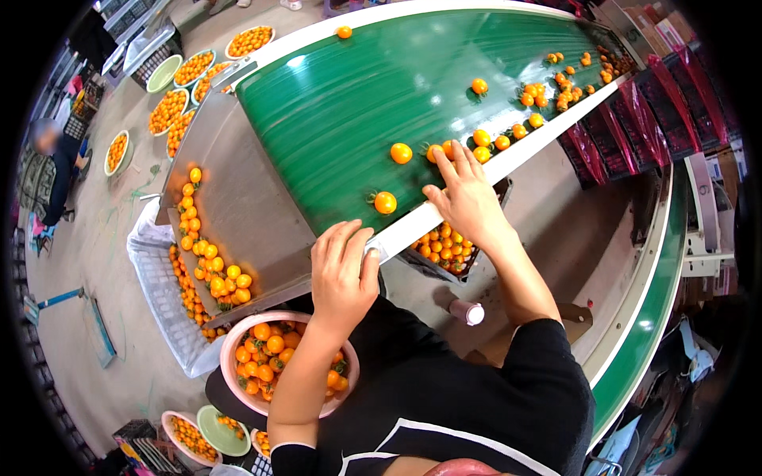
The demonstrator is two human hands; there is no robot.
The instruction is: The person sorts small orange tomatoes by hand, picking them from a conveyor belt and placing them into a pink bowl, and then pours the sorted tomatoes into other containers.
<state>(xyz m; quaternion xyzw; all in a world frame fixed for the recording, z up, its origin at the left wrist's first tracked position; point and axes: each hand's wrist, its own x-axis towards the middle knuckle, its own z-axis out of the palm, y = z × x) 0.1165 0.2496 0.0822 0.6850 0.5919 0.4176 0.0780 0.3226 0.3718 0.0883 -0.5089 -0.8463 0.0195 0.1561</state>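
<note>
Shirt (444, 365) | left fingers (336, 246) apart by white rail (406, 228) | right fingers (461, 165) apart at tomatoes (432, 154) | wide green belt (381, 87) beyond

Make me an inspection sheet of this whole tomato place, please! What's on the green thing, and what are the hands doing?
Surface: green belt with a white rail; a metal chute at its end.
Job's things: orange tomatoes scattered on the belt, most near the rail; more in a pink bowl under the left forearm.
Clutter: pinkish bottle with a white top, below the rail.
Left hand: loosely open, fingers at the belt's near corner; no tomato seen in it.
Right hand: fingers spread, fingertips at tomatoes beside the rail.
Cables: nothing seen for sure.
Surroundings: floor bowls, stacked dark crates at right, another person at left.
</note>
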